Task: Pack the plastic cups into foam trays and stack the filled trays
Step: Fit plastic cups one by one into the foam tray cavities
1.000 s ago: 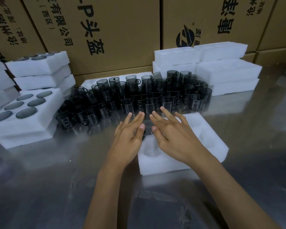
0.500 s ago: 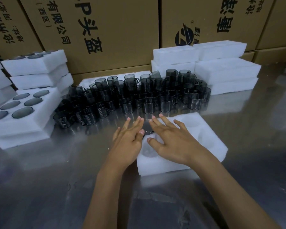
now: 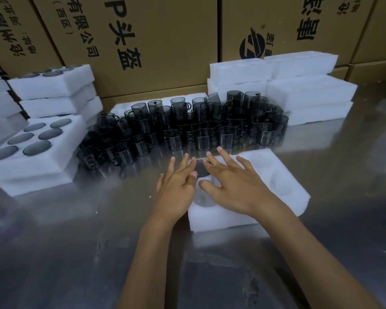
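One white foam tray [image 3: 283,210] lies on the steel bench [image 3: 54,253] directly before the person. It shows six round pockets in two rows of three, though both hands cover part of the near-left ones. One smoke-grey plastic cup [image 3: 201,168] sits in the far-left pocket, its dark rim level with the foam.

The left hand [image 3: 176,188] and right hand [image 3: 234,186] lie side by side over the tray's left end, fingers straight and spread, gripping nothing. The cup shows in the gap between their fingertips; whether the fingers press on it cannot be told.

Behind the tray stands a dense cluster of loose grey cups [image 3: 187,128], too many and too overlapped to count. At left, one filled tray [image 3: 60,157] shows six cup rims and rests on another foam slab. Further left a stack of three trays [image 3: 54,94] stands, the top one holding cups, and more foam is cut off by the frame edge. At right, a pile of empty foam trays [image 3: 299,90] stands in two columns; the layers are hard to separate. Printed cardboard cartons [image 3: 143,41] form the back wall.
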Motion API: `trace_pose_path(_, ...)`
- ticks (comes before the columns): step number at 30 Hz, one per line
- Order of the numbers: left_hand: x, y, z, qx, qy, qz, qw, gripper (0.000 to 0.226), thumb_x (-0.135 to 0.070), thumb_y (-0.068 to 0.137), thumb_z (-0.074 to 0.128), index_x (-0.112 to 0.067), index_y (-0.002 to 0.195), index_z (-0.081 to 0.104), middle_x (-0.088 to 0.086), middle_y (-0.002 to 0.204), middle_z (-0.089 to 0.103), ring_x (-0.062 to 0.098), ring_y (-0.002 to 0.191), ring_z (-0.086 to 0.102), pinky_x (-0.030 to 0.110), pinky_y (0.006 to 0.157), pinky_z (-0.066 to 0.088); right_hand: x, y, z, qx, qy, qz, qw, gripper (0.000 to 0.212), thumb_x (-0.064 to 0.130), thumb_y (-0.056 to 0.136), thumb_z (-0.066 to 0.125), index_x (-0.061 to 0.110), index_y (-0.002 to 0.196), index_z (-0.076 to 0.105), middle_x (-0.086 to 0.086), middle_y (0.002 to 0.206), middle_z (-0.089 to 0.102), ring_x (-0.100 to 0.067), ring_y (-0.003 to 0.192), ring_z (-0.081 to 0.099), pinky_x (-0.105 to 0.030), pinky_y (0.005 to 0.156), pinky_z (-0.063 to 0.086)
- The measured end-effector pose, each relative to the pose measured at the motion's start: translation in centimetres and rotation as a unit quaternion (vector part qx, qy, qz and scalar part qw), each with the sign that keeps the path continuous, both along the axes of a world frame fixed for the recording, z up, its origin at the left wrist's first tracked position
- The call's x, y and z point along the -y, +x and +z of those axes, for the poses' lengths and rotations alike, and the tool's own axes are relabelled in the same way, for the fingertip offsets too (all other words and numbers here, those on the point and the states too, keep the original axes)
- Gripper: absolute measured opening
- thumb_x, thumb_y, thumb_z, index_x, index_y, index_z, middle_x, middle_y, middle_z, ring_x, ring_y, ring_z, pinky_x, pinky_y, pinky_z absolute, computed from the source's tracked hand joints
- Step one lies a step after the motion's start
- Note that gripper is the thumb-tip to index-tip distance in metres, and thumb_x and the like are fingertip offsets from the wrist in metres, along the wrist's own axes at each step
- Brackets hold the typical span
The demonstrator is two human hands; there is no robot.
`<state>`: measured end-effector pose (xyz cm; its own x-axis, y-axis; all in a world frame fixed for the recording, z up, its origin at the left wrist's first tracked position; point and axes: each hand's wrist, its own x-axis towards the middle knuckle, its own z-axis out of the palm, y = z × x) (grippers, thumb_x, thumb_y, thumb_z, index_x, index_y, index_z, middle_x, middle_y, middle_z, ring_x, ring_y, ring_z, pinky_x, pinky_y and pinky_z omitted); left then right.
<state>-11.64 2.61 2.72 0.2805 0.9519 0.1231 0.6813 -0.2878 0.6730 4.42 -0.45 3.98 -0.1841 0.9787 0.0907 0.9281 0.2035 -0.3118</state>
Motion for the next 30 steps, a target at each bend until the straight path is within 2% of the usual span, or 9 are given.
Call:
trace_pose_path(6,0.2,0.4,0.4,0.189,-0.043,0.007,0.981,0.042,-0.011,0.103,0.048,-0.019,0.144,0.051,-0.011,0.156,0.036,-0.004,0.140,0.028,0.015,0.111,0.021,0.0,0.1,0.0,-0.014,-0.017,-0.008,1.000,0.063,0.055,0.102,0.028,0.029,0.159,0.020,0.016,0.166,0.005,-0.003,0.152,0.000,-0.036,0.121,0.002)
trace_pose_path(9,0.1,0.8,0.5,0.247,-0.049,0.053,0.966,0.048,-0.005,0.097,0.053,-0.021,0.143,0.052,-0.006,0.151,0.042,0.007,0.139,0.040,0.029,0.116,0.033,0.1,0.0,-0.1,-0.023,-0.012,-0.002,1.000,0.062,0.053,0.103,0.029,0.026,0.159,0.020,0.013,0.167,0.006,-0.005,0.152,0.000,-0.035,0.121,0.004)
trace_pose_path(12,-0.1,0.9,0.4,0.312,-0.089,0.098,0.941,0.058,-0.008,0.094,0.056,-0.027,0.148,0.044,-0.007,0.143,0.048,-0.005,0.119,0.054,0.019,0.095,0.049,0.1,-0.4,0.0,-0.056,-0.023,0.014,0.998,0.062,0.048,0.103,0.034,0.022,0.158,0.023,0.009,0.167,0.006,-0.007,0.153,0.000,-0.032,0.120,0.005)
trace_pose_path(15,-0.3,0.9,0.1,0.344,-0.123,0.124,0.923,0.052,-0.007,0.095,0.055,-0.023,0.144,0.048,0.008,0.141,0.056,0.021,0.127,0.056,0.041,0.105,0.049,0.5,-1.5,0.2,-0.107,-0.014,0.030,0.994,0.057,0.045,0.103,0.041,0.019,0.153,0.036,0.003,0.167,0.012,-0.008,0.153,0.004,-0.031,0.119,0.008)
trace_pose_path(17,-0.3,0.7,0.1,0.345,-0.098,0.127,0.925,0.045,-0.004,0.096,0.053,-0.021,0.139,0.053,0.009,0.132,0.061,0.024,0.120,0.060,0.043,0.103,0.050,0.9,-2.4,0.3,-0.153,0.004,0.046,0.987,0.048,0.039,0.102,0.046,0.019,0.145,0.046,0.001,0.164,0.025,-0.007,0.151,0.010,-0.032,0.121,0.010)
trace_pose_path(22,-0.9,-0.4,0.3,0.334,-0.030,0.152,0.930,0.041,0.001,0.096,0.049,-0.017,0.133,0.057,-0.005,0.110,0.065,-0.004,0.087,0.061,0.006,0.067,0.047,0.9,-3.7,0.7,-0.218,0.035,0.077,0.972,0.039,0.027,0.101,0.051,0.018,0.138,0.054,0.004,0.154,0.043,-0.005,0.147,0.018,-0.004,0.108,0.004)
trace_pose_path(23,-1.0,-0.4,0.2,0.339,-0.032,0.155,0.927,0.041,0.002,0.096,0.049,-0.016,0.131,0.058,-0.005,0.107,0.065,-0.005,0.084,0.061,0.003,0.062,0.045,0.7,-3.9,0.8,-0.216,0.044,0.072,0.973,0.039,0.027,0.100,0.052,0.019,0.138,0.055,0.003,0.153,0.045,-0.005,0.147,0.020,-0.005,0.110,0.005)
trace_pose_path(26,-1.0,-0.3,0.0,0.360,-0.039,0.159,0.918,0.037,0.004,0.096,0.050,-0.016,0.125,0.060,-0.008,0.097,0.065,-0.008,0.069,0.065,0.004,0.055,0.044,0.3,-3.6,1.1,-0.166,0.049,0.027,0.984,0.044,0.037,0.098,0.053,0.029,0.141,0.052,0.004,0.158,0.037,-0.009,0.148,0.021,-0.035,0.121,0.005)
trace_pose_path(30,-1.0,-0.4,-0.1,0.418,-0.068,0.191,0.886,0.033,-0.001,0.092,0.061,-0.016,0.120,0.066,-0.004,0.099,0.070,-0.006,0.064,0.065,0.008,0.054,0.048,-2.1,-0.3,2.7,-0.125,0.025,-0.099,0.987,0.052,0.043,0.097,0.052,0.029,0.146,0.046,0.007,0.156,0.040,-0.017,0.146,0.028,-0.043,0.117,0.011)
